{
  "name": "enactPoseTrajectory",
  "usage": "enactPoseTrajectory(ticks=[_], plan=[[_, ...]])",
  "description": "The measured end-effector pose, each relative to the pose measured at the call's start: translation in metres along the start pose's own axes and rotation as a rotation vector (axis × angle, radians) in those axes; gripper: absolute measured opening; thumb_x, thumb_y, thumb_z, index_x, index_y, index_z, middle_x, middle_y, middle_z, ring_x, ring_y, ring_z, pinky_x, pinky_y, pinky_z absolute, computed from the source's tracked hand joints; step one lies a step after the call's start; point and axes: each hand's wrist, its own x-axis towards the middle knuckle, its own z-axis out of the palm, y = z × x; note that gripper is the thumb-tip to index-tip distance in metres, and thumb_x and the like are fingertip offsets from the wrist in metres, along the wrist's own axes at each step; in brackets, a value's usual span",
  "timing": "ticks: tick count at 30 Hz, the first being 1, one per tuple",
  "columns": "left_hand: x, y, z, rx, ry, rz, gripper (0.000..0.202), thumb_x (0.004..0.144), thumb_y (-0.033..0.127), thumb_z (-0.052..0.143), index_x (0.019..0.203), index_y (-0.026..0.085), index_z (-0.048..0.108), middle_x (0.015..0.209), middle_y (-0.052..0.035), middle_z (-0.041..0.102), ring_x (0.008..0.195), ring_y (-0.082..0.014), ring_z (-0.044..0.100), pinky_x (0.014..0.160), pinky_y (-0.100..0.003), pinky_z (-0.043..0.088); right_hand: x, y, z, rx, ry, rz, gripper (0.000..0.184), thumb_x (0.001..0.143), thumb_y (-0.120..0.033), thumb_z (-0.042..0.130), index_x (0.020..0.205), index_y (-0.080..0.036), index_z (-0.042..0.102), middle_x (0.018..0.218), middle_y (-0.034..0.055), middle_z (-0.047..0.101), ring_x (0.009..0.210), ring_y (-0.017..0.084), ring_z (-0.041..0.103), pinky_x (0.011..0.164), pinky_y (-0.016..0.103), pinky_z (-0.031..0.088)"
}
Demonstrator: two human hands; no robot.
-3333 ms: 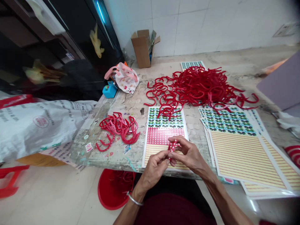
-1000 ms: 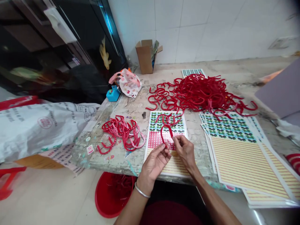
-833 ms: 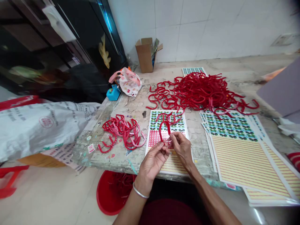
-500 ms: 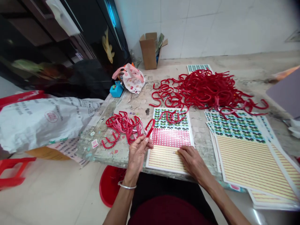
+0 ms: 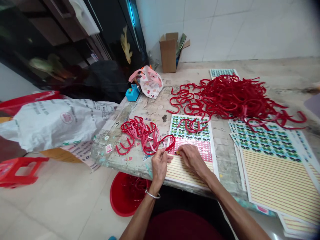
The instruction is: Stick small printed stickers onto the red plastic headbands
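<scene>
My left hand [image 5: 160, 166] pinches the near end of a red curved band [image 5: 172, 141] at the left edge of a printed sticker sheet [image 5: 192, 173]. The sheet carries green-and-blue pictures at its far end, a dotted pink part in the middle and yellow stripes nearest me. Over the pink part, my right hand [image 5: 193, 160] is closed in a pinch on a small yellow strip [image 5: 178, 152]. That strip is close to the held band; whether they touch I cannot tell. A few red bands [image 5: 192, 126] lie on the sheet's far part.
A large heap of red bands [image 5: 232, 95] covers the back right, and a smaller pile [image 5: 140, 131] lies left. More printed sheets [image 5: 277, 173] are stacked at right. Behind stand a cardboard box [image 5: 168, 55], a patterned bag [image 5: 151, 83] and a blue holder [image 5: 132, 93]. A red basin [image 5: 120, 200] sits below.
My right hand has moved from the yellow stripes up and left toward my left hand, bringing the small strip. The held red band has tipped over to the right. The camera view has shifted slightly.
</scene>
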Motion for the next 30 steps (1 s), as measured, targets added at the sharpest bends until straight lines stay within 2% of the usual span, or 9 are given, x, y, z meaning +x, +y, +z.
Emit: enactPoseTrajectory(ticks=[5, 11, 16, 23, 27, 30], plan=[[0.002, -0.002, 0.0, 0.022, -0.016, 0.014, 0.023, 0.076, 0.034, 0.058, 0.087, 0.013, 0.058, 0.068, -0.0034, 0.066, 0.056, -0.0148, 0.065, 0.05, -0.022, 0.051, 0.015, 0.003, 0.017, -0.12, 0.024, -0.076, 0.015, 0.088, -0.019, 0.041, 0.085, -0.018, 0.056, 0.08, 0.006, 0.059, 0.079, 0.019, 0.049, 0.076, 0.032, 0.03], [0.003, -0.003, 0.0, 0.05, -0.014, 0.021, 0.023, 0.076, 0.034, 0.057, 0.085, 0.013, 0.058, 0.068, -0.0033, 0.065, 0.057, -0.0147, 0.065, 0.049, -0.021, 0.051, 0.019, 0.003, 0.017, -0.136, -0.011, -0.141, 0.017, 0.089, -0.02, 0.04, 0.084, -0.017, 0.056, 0.08, 0.0062, 0.058, 0.079, 0.018, 0.048, 0.074, 0.031, 0.03], [0.002, -0.001, 0.001, 0.073, -0.021, 0.032, 0.021, 0.077, 0.034, 0.056, 0.083, 0.014, 0.058, 0.07, -0.0041, 0.066, 0.058, -0.0147, 0.064, 0.049, -0.021, 0.05, 0.022, 0.001, 0.016, -0.112, -0.035, -0.132, 0.016, 0.089, -0.021, 0.041, 0.081, -0.018, 0.054, 0.08, 0.006, 0.058, 0.077, 0.018, 0.047, 0.071, 0.03, 0.031], [0.003, 0.0, 0.001, 0.106, -0.008, 0.044, 0.02, 0.076, 0.034, 0.056, 0.082, 0.015, 0.058, 0.063, -0.0009, 0.064, 0.054, -0.0137, 0.062, 0.048, -0.021, 0.049, 0.023, 0.001, 0.02, -0.024, -0.006, -0.087, 0.009, 0.083, -0.025, 0.05, 0.079, -0.017, 0.053, 0.077, 0.0055, 0.058, 0.074, 0.017, 0.05, 0.071, 0.029, 0.034], [0.003, 0.0, 0.002, 0.12, -0.008, 0.049, 0.017, 0.077, 0.033, 0.055, 0.08, 0.016, 0.058, 0.061, 0.0001, 0.063, 0.055, -0.0146, 0.063, 0.051, -0.023, 0.051, 0.022, -0.003, 0.018, 0.136, 0.047, -0.052, 0.01, 0.081, -0.025, 0.051, 0.074, -0.018, 0.052, 0.072, 0.0032, 0.057, 0.069, 0.016, 0.05, 0.068, 0.029, 0.036], [0.003, -0.001, 0.002, 0.126, -0.01, 0.049, 0.017, 0.077, 0.033, 0.055, 0.08, 0.016, 0.057, 0.06, 0.0007, 0.063, 0.055, -0.0152, 0.064, 0.052, -0.024, 0.052, 0.017, 0.002, -0.003, 0.404, 0.184, 0.134, 0.013, 0.079, -0.031, 0.054, 0.075, -0.019, 0.051, 0.069, 0.0008, 0.054, 0.063, 0.014, 0.05, 0.06, 0.027, 0.039]])
